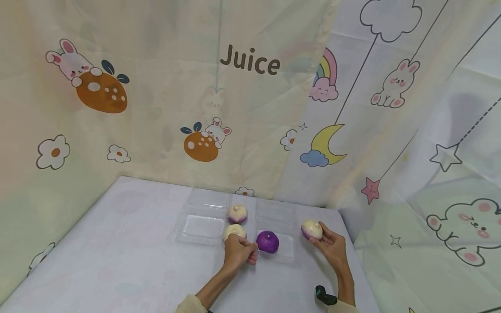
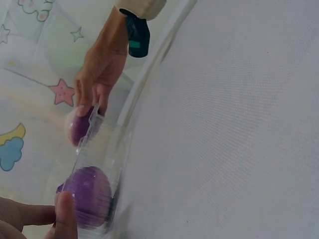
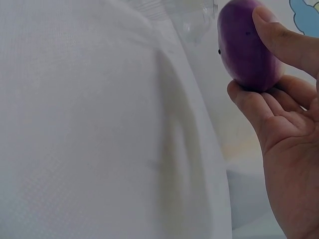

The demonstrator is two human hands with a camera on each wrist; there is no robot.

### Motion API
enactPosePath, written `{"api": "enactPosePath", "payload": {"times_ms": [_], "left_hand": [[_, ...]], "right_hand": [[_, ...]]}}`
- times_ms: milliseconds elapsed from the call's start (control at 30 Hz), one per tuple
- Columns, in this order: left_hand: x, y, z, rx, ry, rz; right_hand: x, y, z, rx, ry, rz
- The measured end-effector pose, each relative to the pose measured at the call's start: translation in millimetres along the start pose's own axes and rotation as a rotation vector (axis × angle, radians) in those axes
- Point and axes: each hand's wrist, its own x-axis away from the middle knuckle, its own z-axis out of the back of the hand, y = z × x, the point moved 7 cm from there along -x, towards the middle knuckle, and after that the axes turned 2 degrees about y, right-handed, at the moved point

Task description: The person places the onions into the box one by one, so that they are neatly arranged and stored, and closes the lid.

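Surface (image 1: 148, 261): white-covered; printed fabric (image 1: 250, 108) hangs behind it, towards 12 o'clock, lettered "Juice". Directions below are taken in the head view from the purple vegetable.

Purple vegetable (image 1: 268, 243): one, round and glossy, lying in the right clear container (image 1: 286, 252), whose lid leans back towards 12.

Left clear container (image 1: 201, 238): one, open, at 9 to 10 o'clock.

Far cream-topped vegetable (image 1: 237, 213): at 10 o'clock, between the containers, nub upward. Near cream-topped vegetable (image 1: 232, 230): at 9 to 10 o'clock, just nearer the person, partly hidden by the left hand (image 1: 238, 253).

Left hand: at 8 to 9 o'clock; thumb and forefinger pinch the right container's edge beside the purple vegetable.

Right hand (image 1: 332, 248): at 3 o'clock, gripping the held vegetable (image 1: 311, 228) — thumb on one side, fingers on the other. Dark band (image 1: 325, 296) at that wrist.

Held vegetable: between 2 and 3 o'clock, cream end up, purple base down; squat — its long axis slopes from 11 to 5 in the right wrist view.
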Motion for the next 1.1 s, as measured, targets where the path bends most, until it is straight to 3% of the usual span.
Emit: {"api": "enactPosePath", "payload": {"times_ms": [1100], "left_hand": [[0.4, 0.8, -0.1, 0.000, -0.003, -0.004]], "right_hand": [[2.0, -19.6, -9.3, -0.001, -0.026, 0.070]]}}
